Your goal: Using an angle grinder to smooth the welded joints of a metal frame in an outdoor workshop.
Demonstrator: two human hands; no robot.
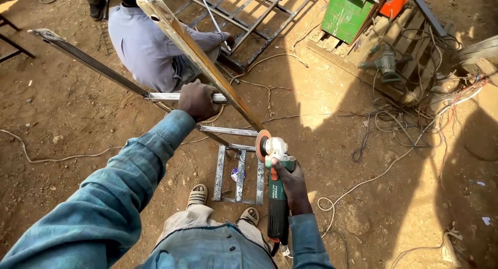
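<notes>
My left hand (pixel 198 100) grips a shiny horizontal bar (pixel 166 97) of a welded metal frame that stands upright before me. A long rusty yellowish flat bar (pixel 199 59) of the frame slants up to the left, and a dark angle bar (pixel 88 60) runs off to the upper left. My right hand (pixel 291 183) holds a green and black angle grinder (pixel 276 194) by its body. Its orange disc (pixel 262 146) sits against the lower end of the yellowish bar. The frame's lower ladder-like section (pixel 239 174) rests on the dirt by my sandalled feet (pixel 197 194).
Another person in a grey shirt (pixel 145 46) crouches beyond the frame beside a metal grille (pixel 244 12). A green box (pixel 346 12) and a second grinder (pixel 385 64) sit on wooden planks at the upper right. Tangled cables (pixel 394 124) cross the dirt ground.
</notes>
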